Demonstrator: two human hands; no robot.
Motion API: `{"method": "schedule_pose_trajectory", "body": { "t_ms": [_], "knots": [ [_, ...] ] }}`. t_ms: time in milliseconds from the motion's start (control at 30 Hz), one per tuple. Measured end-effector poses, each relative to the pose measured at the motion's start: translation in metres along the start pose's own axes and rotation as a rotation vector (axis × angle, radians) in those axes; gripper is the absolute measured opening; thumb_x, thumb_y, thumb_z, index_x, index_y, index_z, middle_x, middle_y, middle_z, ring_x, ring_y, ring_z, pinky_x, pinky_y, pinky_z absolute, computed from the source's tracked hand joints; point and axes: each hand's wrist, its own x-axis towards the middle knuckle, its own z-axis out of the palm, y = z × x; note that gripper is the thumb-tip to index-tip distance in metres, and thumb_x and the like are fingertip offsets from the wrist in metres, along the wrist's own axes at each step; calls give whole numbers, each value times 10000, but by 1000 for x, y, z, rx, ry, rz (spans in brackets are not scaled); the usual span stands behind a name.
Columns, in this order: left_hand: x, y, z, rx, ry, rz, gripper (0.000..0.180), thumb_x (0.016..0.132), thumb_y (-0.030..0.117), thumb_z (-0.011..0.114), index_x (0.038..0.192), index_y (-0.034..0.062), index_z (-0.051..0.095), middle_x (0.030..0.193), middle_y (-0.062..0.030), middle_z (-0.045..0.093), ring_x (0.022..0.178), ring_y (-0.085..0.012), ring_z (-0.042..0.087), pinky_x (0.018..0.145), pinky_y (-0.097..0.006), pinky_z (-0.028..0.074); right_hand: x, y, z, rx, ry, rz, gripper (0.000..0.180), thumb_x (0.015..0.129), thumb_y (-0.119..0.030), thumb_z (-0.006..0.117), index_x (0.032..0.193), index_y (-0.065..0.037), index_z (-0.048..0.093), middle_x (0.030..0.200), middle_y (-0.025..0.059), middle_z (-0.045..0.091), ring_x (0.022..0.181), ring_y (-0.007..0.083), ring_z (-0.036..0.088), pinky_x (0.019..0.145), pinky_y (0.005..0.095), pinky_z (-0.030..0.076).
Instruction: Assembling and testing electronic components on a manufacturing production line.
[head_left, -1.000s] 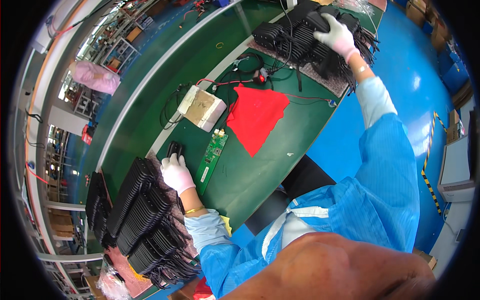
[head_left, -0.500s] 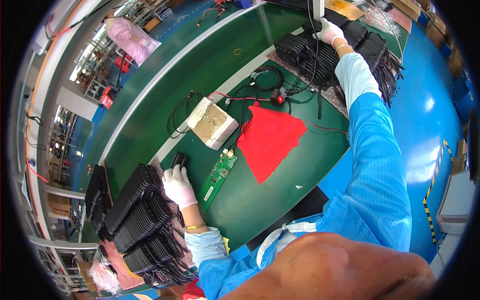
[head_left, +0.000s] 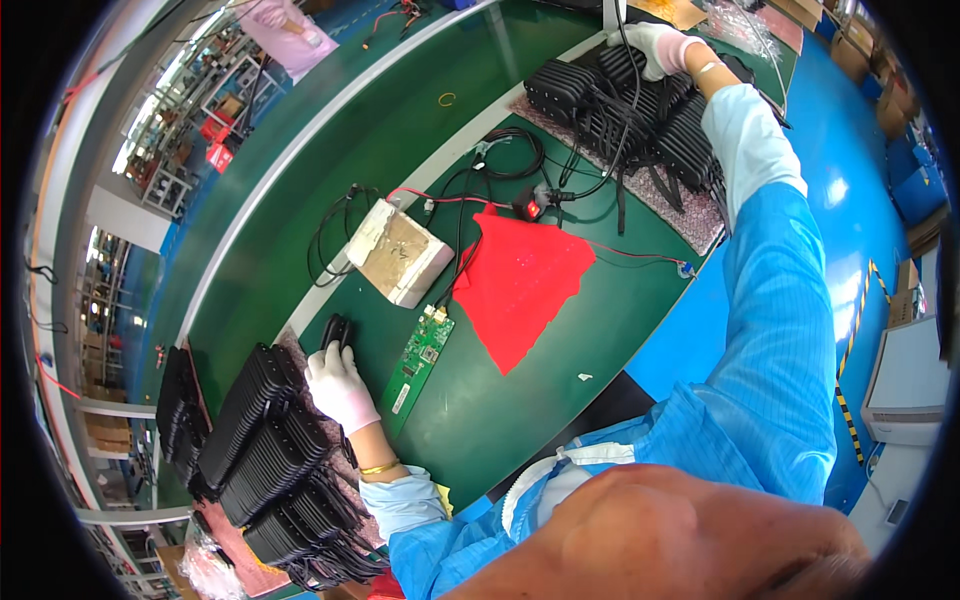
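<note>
My right hand (head_left: 660,50), in a white glove, reaches to the far edge of a stack of black finned devices (head_left: 640,125) with cables. Its fingers curl over a device there, and their tips are partly hidden. My left hand (head_left: 340,387), also gloved, has its fingers bent round the near end of a single black finned device (head_left: 338,328) on the green bench. Beside this hand lies a long green circuit board (head_left: 421,360). Wires run from its far end past a beige, taped box (head_left: 398,255). A red cloth (head_left: 520,280) lies flat on the bench.
More black finned devices (head_left: 265,435) are stacked on a bubble-wrap mat at the left. Black cables (head_left: 520,150) and a lit red switch (head_left: 532,205) lie behind the cloth. A white post (head_left: 613,15) stands near my right hand. Across the bench is a person in pink (head_left: 285,35).
My right hand has shifted toward the far left edge of its stack, and that forearm has swung outward to the right. The left hand stays at its device. The whole view has shifted slightly.
</note>
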Motion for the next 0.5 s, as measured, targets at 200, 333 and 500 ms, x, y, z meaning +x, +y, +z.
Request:
{"method": "schedule_pose_trajectory", "body": {
  "t_ms": [200,333,500],
  "knots": [
    [3,3,-2,-39,12,5,211,831,207,703,1027,132,728,949,-46,604,828,-253,597,667,-366,510,-76,25,-50,6,111,9,807,546,-43,723,1330,-70,532,1147,102,655,1021,322,618,912,354,510],
    [0,-1,0,-48,5,-2,211,834,205,699,1031,134,726,953,-47,605,832,-254,597,671,-366,511,-83,31,-76,236,310,165,685,668,-81,724,1321,-34,522,1082,106,655,958,245,628,857,296,506],
    [-2,-1,0,-40,-3,-12,213,837,205,693,1036,136,722,955,-48,605,838,-257,595,675,-367,511,-11,-12,-52,1097,452,107,549,821,-192,660,1324,8,563,1075,69,651,905,139,560,827,235,448]
  ]
}}
